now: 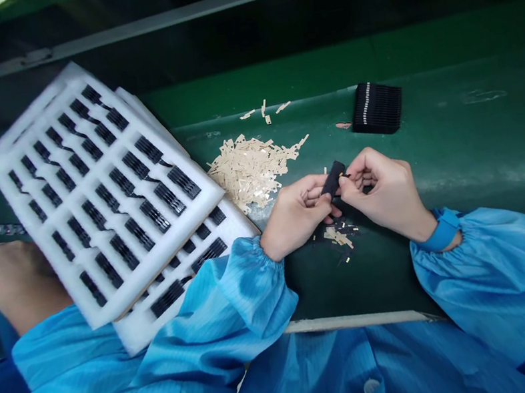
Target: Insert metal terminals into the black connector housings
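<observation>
My left hand (296,214) and my right hand (384,195) meet above the green bench, pinching a small black strip part (333,178) between them. A thin tan tab sticks out near the right fingertips. Under my wrists lies a small scatter of black and tan scraps (338,237). Just left of my hands sits a loose heap of tan paper-like strips (251,171). A neat stack of black strip parts (376,107) lies farther out, beyond my right hand.
Two overlapping white foam trays (104,190) with rows of black parts lie to the left, the lower one (228,230) touching my left sleeve. Another person's hand (3,283) in a blue sleeve lies beyond them. The green bench (475,132) runs rightward.
</observation>
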`<state>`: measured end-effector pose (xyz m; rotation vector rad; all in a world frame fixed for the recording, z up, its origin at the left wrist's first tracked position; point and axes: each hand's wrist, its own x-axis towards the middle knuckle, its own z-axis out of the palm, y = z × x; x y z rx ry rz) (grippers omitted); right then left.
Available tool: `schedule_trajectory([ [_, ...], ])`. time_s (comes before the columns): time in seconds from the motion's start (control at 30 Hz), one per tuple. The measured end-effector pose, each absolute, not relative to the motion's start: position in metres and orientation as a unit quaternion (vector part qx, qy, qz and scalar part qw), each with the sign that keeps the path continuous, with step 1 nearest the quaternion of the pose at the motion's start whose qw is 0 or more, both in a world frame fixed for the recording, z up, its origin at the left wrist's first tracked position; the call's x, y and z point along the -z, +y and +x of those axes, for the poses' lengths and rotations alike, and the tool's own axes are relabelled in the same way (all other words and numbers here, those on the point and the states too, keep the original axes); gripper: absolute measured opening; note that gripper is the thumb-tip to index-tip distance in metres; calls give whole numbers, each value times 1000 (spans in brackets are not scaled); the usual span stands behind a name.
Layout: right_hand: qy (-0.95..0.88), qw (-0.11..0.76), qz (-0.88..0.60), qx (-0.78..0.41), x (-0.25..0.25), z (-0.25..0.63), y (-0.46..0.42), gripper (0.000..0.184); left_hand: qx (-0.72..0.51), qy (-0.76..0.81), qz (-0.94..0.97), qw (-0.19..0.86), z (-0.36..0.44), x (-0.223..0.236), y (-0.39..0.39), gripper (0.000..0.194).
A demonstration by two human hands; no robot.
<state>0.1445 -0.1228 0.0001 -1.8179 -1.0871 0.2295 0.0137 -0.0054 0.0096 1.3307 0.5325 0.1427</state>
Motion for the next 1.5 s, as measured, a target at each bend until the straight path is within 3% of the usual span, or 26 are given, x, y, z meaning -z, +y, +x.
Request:
schedule_trajectory([
  [0.37, -447, 483, -746, -107, 0, 144, -123, 16, -71, 255, 606, 750, 15, -7, -8, 17],
  [0.57, -463, 450, -763, -34, 0, 144, -124, 6, -84, 268, 595, 753, 15, -9, -7, 14],
  [0.63, -434, 467, -770, -20, 0, 144, -125, 14, -93, 273, 584, 759, 15, -10, -7, 16],
  [0.83, -426, 492, -757, -65, -3, 145, -126, 3, -104, 250, 585, 765, 15, -9, -9, 22],
  [1.0, -429, 499, -742, -129, -3, 148, -123, 18, -96, 249, 604, 751, 15, -5, -13, 25],
  [1.2, -426, 505, -735, -153, 1, 148, -123, 8, -107, 264, 593, 753, 16, 1, -15, 23],
  [1.5, -385, 517, -746, -167, -4, 139, -121, 10, -130, 289, 585, 746, 15, 3, -22, 22],
])
